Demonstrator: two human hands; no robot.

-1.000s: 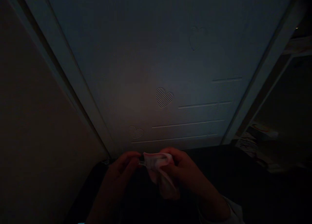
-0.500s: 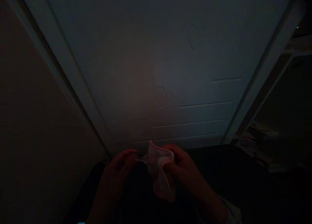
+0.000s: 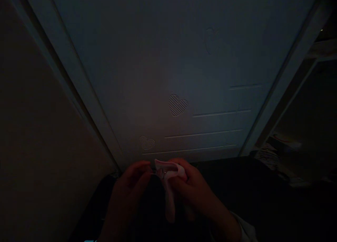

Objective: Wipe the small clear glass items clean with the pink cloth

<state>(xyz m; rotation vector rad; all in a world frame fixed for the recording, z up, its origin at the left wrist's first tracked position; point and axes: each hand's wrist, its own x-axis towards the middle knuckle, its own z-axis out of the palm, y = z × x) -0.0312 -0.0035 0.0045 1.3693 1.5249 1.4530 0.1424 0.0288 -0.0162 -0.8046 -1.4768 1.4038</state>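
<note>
Apparent wiping: clear item (image 3: pixel 160 173) between left grip (image 3: pixel 131 184) and right grip (image 3: pixel 193 184).
The left grip closes its fingertips on the item's end; the right clasps the pink cloth (image 3: pixel 170 203) at its other end. Next move seemingly calls for a steady left pinch. Against the earlier frame, the cloth's top corner sits lower, nearer the left grip; its hanging fold is narrower.

Colours all muted, dark. Cloth (image 3: pixel 170 201): pale pink. Small piece (image 3: pixel 159 172) at the cloth: clear, colourless. Panel (image 3: pixel 131 70): blue-grey, greyer and warmer toward its left. Larger heart (image 3: pixel 177 105) and smaller heart (image 3: pixel 147 143) both filled with diagonal stripes; upper heart (image 3: pixel 210 41) faint, outline only. Grooves (image 3: pixel 222 113): thin, straight, roughly parallel. Wall (image 3: pixel 52 147): dull brown. Right sleeve (image 3: pixel 246 229): greyish white. Surface (image 3: pixel 226 178) below the panel: near black. Sliver (image 3: pixel 90 241) at bottom edge: cyan.
</note>
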